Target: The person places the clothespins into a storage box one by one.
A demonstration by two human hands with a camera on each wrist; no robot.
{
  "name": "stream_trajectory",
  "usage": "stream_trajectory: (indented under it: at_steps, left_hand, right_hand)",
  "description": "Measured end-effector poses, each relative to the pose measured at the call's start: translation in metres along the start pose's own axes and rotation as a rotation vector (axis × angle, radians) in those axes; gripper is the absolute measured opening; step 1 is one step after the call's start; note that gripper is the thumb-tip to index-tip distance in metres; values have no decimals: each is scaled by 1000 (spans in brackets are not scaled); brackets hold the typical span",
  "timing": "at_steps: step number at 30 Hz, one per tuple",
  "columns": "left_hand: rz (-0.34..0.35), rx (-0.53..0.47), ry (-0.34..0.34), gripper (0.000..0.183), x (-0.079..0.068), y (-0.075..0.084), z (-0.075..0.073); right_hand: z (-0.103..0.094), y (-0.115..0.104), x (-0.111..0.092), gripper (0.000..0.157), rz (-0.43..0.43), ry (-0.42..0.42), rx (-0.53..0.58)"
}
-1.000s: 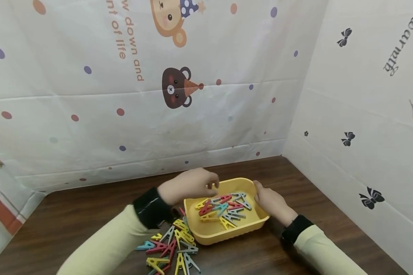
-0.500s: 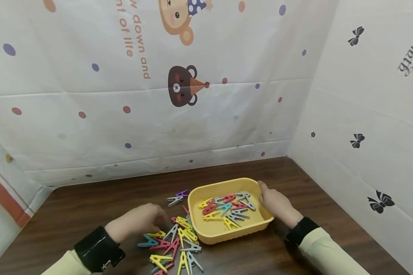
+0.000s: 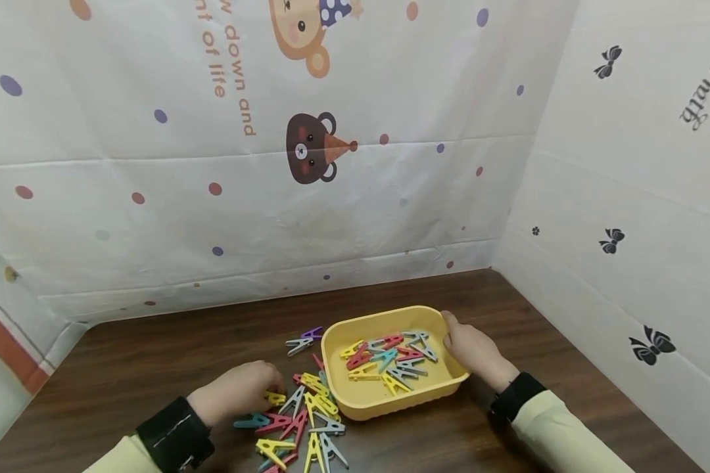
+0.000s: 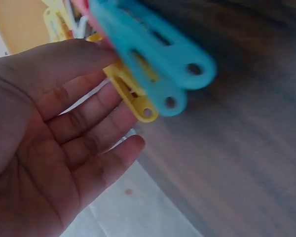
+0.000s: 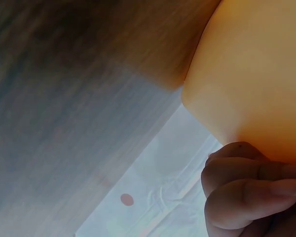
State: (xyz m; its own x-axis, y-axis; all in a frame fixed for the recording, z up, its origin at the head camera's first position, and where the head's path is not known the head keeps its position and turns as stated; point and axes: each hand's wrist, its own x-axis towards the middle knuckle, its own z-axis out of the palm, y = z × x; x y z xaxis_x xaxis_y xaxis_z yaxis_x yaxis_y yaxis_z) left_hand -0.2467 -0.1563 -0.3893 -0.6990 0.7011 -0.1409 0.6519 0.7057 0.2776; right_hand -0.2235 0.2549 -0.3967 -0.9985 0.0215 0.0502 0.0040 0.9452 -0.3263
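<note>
My left hand (image 3: pixel 236 392) is at the left edge of a loose pile of clothespins, its thumb and fingertips pinching a yellow clothespin (image 4: pixel 131 94). A blue clothespin (image 4: pixel 153 59) lies just in front of it in the left wrist view and partly covers it. On the far side, my right hand (image 3: pixel 474 349) grips the right rim of a yellow plastic basket (image 3: pixel 355 408). Its curled fingers show against the basket's outer wall in the right wrist view. Several red, yellow, grey and blue clothespins (image 3: pixel 384 358) lie inside the basket.
Several clothespins (image 3: pixel 298 420) of mixed colours are heaped on the dark wood table (image 3: pixel 183 341), left of the basket. Behind the heap lie a grey clothespin (image 3: pixel 299 345) and a purple clothespin (image 3: pixel 312 332). Printed white sheets (image 3: pixel 361 210) hang at the back and right.
My left hand has moved from above the basket, leftward and down to the pile, and now pinches a yellow clothespin there. The right hand keeps its grip on the basket rim.
</note>
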Motion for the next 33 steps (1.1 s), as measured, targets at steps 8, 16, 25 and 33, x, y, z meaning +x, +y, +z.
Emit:
stream_trajectory:
  at_steps: [8,16,25,33]
  left_hand:
    - [44,45,94,12,17,16,-53]
    - [115,49,120,13,68,72,-105]
    - [227,96,-101,15,143,138,-88]
    - [194,192,-250,17,172,158,-48]
  right_hand:
    - [-1,1,1,53,2,-8,-4]
    - [-2,3,1,53,15,-19,-5]
    - [0,3,2,53,18,-24,4]
    - [0,4,2,53,14,-16,0]
